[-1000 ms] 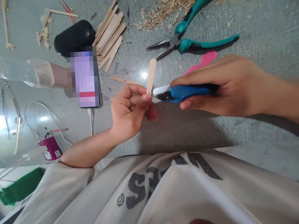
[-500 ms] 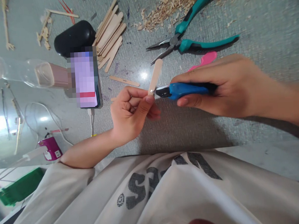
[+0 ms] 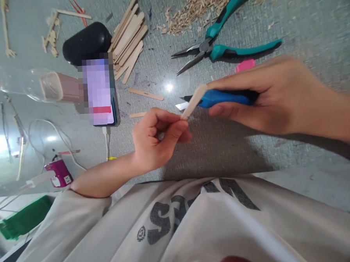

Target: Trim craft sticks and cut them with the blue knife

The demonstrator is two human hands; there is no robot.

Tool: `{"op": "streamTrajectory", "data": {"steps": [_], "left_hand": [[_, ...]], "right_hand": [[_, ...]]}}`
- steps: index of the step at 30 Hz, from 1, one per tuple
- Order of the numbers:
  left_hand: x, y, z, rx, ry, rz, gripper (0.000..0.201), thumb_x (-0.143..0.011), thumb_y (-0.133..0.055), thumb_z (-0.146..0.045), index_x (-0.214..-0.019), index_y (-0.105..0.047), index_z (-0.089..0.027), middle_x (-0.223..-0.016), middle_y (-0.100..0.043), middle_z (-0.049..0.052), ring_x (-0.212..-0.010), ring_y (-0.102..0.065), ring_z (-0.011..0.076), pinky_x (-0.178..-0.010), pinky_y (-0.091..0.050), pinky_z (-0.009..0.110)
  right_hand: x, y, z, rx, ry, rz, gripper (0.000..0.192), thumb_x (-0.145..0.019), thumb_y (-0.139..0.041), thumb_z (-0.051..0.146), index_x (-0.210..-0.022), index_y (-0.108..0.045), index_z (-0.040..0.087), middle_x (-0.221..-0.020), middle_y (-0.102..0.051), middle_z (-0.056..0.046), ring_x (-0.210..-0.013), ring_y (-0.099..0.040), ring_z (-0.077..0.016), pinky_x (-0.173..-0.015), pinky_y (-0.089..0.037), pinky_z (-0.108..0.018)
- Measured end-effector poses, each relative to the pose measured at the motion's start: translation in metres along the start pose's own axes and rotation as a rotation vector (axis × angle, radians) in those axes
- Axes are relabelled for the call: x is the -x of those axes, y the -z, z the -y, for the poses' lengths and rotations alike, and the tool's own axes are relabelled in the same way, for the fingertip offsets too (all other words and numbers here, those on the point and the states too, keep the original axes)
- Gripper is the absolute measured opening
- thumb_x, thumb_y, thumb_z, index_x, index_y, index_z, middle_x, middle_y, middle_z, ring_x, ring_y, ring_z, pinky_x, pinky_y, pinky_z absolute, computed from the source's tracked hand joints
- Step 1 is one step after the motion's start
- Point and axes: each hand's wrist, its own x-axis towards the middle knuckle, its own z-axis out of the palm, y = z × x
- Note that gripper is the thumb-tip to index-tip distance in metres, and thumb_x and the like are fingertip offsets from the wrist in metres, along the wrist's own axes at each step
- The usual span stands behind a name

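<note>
My left hand (image 3: 160,137) pinches the lower end of a wooden craft stick (image 3: 193,101) between thumb and fingertips. The stick slants up to the right, its rounded end close to my right index finger. Wrapped in my right hand (image 3: 273,96) is a blue-handled cutter (image 3: 224,98). A shiny slanted blade and a dark pointed tip show left of the stick, which crosses in front of the cutter's head and hides part of it. Whether the blade touches the stick I cannot tell. A smaller stick (image 3: 145,94) with a dark mark lies on the table beyond my left hand.
Long-nose pliers (image 3: 204,48) with teal handles lie spread behind my right hand, near a pink piece (image 3: 246,65). Wood chips (image 3: 198,10) are heaped at the back. A pile of craft sticks (image 3: 129,35), a black case (image 3: 86,40), a phone (image 3: 98,92) and a clear bottle (image 3: 36,83) stand left.
The craft stick has tilted to the right, and its end now passes in front of the cutter. The cutter's tip has come away from the stick's lower end. My left hand shifted slightly right.
</note>
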Motion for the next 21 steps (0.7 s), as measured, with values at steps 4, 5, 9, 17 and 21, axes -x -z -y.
{"op": "streamTrajectory", "data": {"steps": [4,5,9,17,21], "left_hand": [[-0.003,-0.001,0.001,0.03,0.102,-0.089,0.031,-0.118,-0.084,-0.045,-0.102,-0.069,-0.023,-0.073,-0.086,-0.007,-0.053,-0.08,0.0102,-0.05,-0.061,0.015],[-0.004,0.0,0.001,0.04,0.124,-0.101,0.033,-0.117,-0.085,-0.048,-0.102,-0.068,-0.023,-0.073,-0.086,-0.007,-0.052,-0.08,0.0104,-0.049,-0.061,0.016],[-0.006,0.002,0.003,0.049,0.195,-0.105,0.041,-0.113,-0.088,-0.055,-0.1,-0.067,-0.023,-0.072,-0.085,-0.006,-0.051,-0.079,0.0111,-0.049,-0.062,0.018],[-0.006,0.002,0.003,0.049,0.154,-0.104,0.037,-0.115,-0.087,-0.05,-0.1,-0.066,-0.023,-0.073,-0.085,-0.007,-0.052,-0.079,0.0101,-0.049,-0.063,0.017],[-0.003,0.002,0.005,0.022,0.121,-0.095,0.036,-0.116,-0.086,-0.049,-0.102,-0.066,-0.023,-0.075,-0.085,-0.007,-0.053,-0.078,0.0088,-0.05,-0.061,0.016]], "right_hand": [[-0.002,0.004,0.002,-0.002,0.064,0.109,0.09,-0.114,-0.032,0.103,-0.098,-0.084,0.032,-0.067,-0.063,0.003,-0.06,-0.052,-0.016,-0.064,-0.042,-0.04],[-0.002,0.004,0.003,0.0,0.068,0.114,0.089,-0.114,-0.033,0.103,-0.1,-0.085,0.032,-0.068,-0.063,0.003,-0.06,-0.051,-0.0162,-0.064,-0.042,-0.041],[-0.002,0.004,0.003,-0.01,0.06,0.149,0.093,-0.114,-0.028,0.103,-0.109,-0.09,0.034,-0.071,-0.066,0.002,-0.06,-0.052,-0.0164,-0.066,-0.043,-0.041],[-0.001,-0.001,-0.007,0.001,0.078,0.157,0.091,-0.113,-0.032,0.104,-0.103,-0.087,0.032,-0.073,-0.07,0.002,-0.061,-0.055,-0.0135,-0.061,-0.039,-0.039],[0.0,-0.003,-0.006,-0.01,0.105,0.139,0.085,-0.115,-0.037,0.101,-0.1,-0.086,0.033,-0.072,-0.07,0.004,-0.059,-0.056,-0.0128,-0.059,-0.04,-0.038]]}}
